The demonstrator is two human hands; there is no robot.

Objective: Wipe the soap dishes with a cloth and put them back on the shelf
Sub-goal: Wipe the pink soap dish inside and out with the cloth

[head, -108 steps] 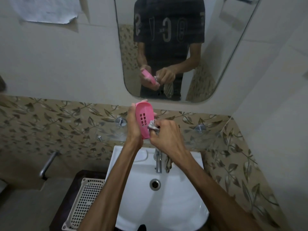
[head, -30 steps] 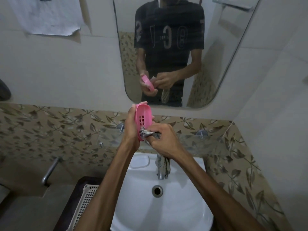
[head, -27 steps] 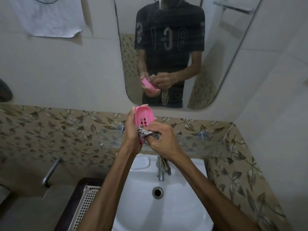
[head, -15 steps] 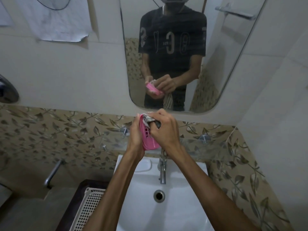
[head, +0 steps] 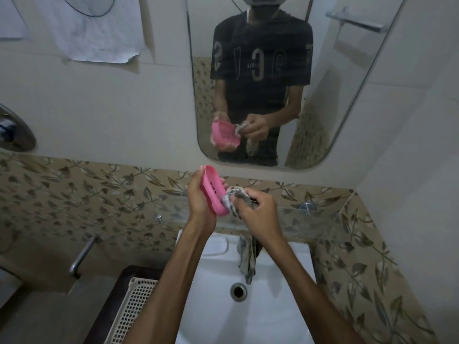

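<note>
Clearly mid-wipe — the left hand (head: 198, 197) grips the pink soap dish (head: 214, 191) above the sink (head: 260, 306), the right hand (head: 258, 212) pinches the cloth (head: 233, 197) against its near end — shelf (head: 310, 219) return undone.

Dim, flat indoor light — soft grain, wide-angle bowing at edges
</note>
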